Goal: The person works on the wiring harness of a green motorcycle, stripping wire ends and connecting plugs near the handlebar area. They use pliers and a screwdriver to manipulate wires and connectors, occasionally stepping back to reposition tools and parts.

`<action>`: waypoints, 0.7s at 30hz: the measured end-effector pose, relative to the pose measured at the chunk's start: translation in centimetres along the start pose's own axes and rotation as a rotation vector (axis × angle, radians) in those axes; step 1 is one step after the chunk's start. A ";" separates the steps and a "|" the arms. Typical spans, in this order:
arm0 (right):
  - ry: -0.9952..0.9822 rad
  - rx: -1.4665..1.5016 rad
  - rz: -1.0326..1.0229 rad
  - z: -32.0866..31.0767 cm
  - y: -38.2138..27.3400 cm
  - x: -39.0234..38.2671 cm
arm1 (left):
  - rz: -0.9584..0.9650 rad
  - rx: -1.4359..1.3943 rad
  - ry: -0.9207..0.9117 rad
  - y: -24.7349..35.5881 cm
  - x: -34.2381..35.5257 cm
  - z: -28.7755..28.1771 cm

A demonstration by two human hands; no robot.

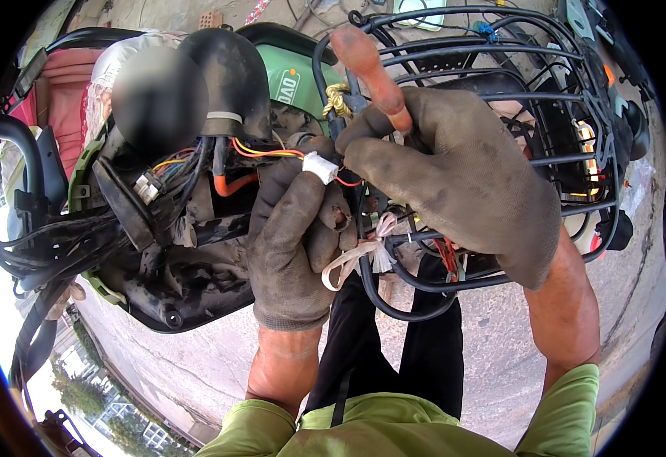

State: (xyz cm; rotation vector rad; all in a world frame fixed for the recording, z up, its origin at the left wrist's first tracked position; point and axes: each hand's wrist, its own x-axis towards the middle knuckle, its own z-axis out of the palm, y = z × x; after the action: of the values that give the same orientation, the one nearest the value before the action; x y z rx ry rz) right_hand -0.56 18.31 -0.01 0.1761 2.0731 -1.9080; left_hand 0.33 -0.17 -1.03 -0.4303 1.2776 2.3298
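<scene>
My left hand, in a worn grey-brown work glove, pinches a small white plastic connector between thumb and fingers. Yellow and orange-red wires run into the connector from the left, and a short red wire leaves its right side. Just to the right, my gloved right hand is closed around an upright orange-red tool handle, which looks like a screwdriver. The tool's shaft and tip are mostly hidden by the fingers. Behind the connector, a black rounded housing has cables coming out of its lower end.
A black metal rack fills the right side, with yellow cord and a pale tied strip on its frame. Dark cable bundles and another white connector lie left. A green container stands behind.
</scene>
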 end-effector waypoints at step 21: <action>0.646 0.207 -0.233 -6.2 3.5 -17.3 | 0.021 0.061 0.067 -0.5 -0.4 1.3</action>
State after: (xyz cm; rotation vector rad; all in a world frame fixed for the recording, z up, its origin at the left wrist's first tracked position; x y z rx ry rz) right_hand 15.91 26.95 2.46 0.7106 2.3496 -2.4508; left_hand 0.84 1.08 -0.46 -0.4799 1.3872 2.3047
